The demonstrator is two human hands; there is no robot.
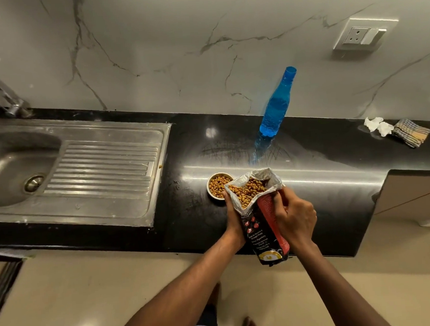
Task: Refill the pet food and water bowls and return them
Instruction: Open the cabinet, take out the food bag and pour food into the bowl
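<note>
Kibble bag (260,226), black and red with a silvery lining, is the largest of the task's things and sits between the person's two hands over the front edge of the black counter (323,160). The left hand (232,220) grips the bag's left side just under its torn mouth, thumb up by the rim; the right hand (295,220) pinches the right wall with curled fingers. The mouth is tilted up and to the left, toward the food bowl (219,186), which stands on the counter just beyond the left hand, touching or nearly touching the bag's lip.

That bowl already looks heaped with brown pellets close to its rim, so the filling step seems to be at or near its end. A blue bottle (276,107) stands farther back from the grip, by the marble wall. No water bowl is in view.

The next move likely calls for tipping the bag's mouth upright so nothing more spills, then setting it down clear of the bowl. Water would follow, from the bottle or the sink (81,159), well to the left of the hands.
</note>
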